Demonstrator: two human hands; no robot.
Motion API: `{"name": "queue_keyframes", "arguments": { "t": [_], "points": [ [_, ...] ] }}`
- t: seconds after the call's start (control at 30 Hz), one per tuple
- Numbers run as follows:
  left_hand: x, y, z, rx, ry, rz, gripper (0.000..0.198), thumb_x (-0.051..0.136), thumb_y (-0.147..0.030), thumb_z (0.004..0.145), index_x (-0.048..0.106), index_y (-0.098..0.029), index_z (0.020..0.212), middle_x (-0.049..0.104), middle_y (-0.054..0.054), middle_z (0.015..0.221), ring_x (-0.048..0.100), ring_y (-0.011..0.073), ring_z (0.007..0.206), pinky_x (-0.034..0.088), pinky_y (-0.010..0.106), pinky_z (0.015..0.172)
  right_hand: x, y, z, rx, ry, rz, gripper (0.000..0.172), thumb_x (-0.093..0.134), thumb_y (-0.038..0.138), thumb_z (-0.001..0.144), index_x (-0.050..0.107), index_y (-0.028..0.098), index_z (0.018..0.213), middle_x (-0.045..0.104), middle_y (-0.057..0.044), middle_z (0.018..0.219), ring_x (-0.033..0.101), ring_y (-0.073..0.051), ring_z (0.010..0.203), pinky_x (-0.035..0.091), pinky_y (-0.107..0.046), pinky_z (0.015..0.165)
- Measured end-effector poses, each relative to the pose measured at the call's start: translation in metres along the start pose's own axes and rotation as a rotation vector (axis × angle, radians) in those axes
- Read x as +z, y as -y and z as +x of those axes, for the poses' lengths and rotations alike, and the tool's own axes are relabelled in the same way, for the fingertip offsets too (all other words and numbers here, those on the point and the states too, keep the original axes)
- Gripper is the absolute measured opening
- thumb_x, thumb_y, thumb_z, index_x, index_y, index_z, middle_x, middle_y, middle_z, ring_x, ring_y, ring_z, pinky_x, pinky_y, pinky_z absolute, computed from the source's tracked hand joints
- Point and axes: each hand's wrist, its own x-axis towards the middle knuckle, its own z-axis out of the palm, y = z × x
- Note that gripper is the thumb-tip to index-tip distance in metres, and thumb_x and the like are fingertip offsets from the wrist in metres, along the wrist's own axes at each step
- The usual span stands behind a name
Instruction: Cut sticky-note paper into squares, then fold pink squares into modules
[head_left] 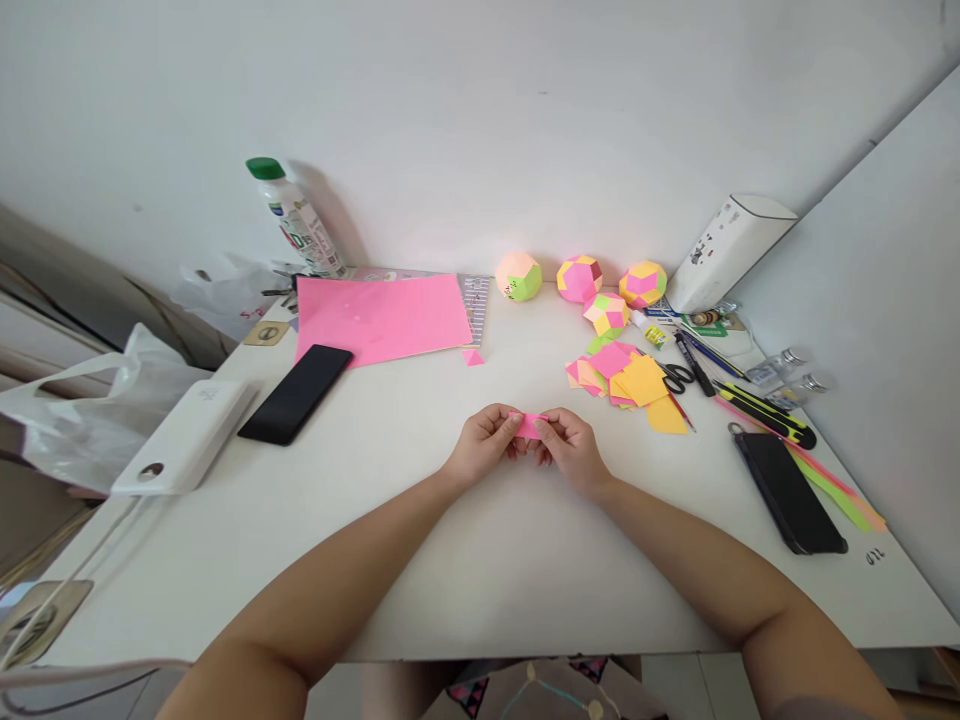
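Observation:
A small pink piece of paper [529,427] is held between my two hands over the middle of the white table. My left hand [487,440] pinches its left end between thumb and fingers. On its right end, my right hand [574,448] has a matching pinch. Part of the paper is covered by the thumbs. Beyond the hands lies a tiny pink paper scrap [473,357]. To the right of them spreads a pile of pink, orange and yellow paper pieces [637,380].
Several many-sided paper balls [580,279] sit against the wall. Scissors [679,377], a glue stick [649,330], a yellow-black cutter knife [765,413] and a black phone [791,490] lie rightward. Leftward are a pink sheet [382,315], another phone [297,393], a white power bank [187,435] and a bottle [300,225].

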Motion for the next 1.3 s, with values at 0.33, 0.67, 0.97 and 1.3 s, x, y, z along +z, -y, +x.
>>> {"name": "queue_keyframes", "arguments": {
  "t": [0.33,0.67,0.97,1.3],
  "points": [
    [-0.005,-0.011,0.0,-0.108,0.169,0.126,0.035,0.059,-0.051,0.08,0.057,-0.016,0.08,0.059,-0.001,0.051,0.043,0.0072,0.04,0.031,0.02,0.04,-0.001,0.0,-0.001,0.01,-0.012,0.016,0.028,0.059,0.047,0.082,0.056,0.019,0.079,0.059,0.003,0.056,0.053,-0.01,0.044,0.044,-0.023,0.042],
    [-0.009,-0.011,0.004,-0.135,0.248,0.139,0.035,0.059,-0.051,0.079,0.057,-0.016,0.075,0.058,-0.002,0.048,0.038,0.0071,0.037,0.027,0.021,0.04,-0.002,0.0,-0.002,0.017,0.001,0.019,0.028,0.059,0.045,0.083,0.056,0.018,0.078,0.06,0.002,0.058,0.054,-0.01,0.042,0.043,-0.023,0.041],
    [-0.009,-0.01,0.003,-0.113,0.264,0.135,0.033,0.057,-0.048,0.082,0.055,-0.017,0.073,0.058,-0.002,0.049,0.04,0.0069,0.039,0.029,0.02,0.041,-0.002,-0.001,-0.001,0.021,0.004,0.019,0.027,0.057,0.044,0.085,0.056,0.018,0.077,0.06,0.002,0.058,0.054,-0.01,0.042,0.041,-0.023,0.041],
    [-0.01,-0.008,0.003,-0.139,0.263,0.188,0.032,0.058,-0.048,0.081,0.057,-0.016,0.076,0.059,-0.002,0.049,0.045,0.0083,0.042,0.034,0.02,0.043,-0.002,0.001,-0.002,0.017,-0.009,0.008,0.028,0.058,0.045,0.084,0.055,0.018,0.076,0.058,0.003,0.055,0.051,-0.009,0.041,0.04,-0.022,0.041]
  ]
}}
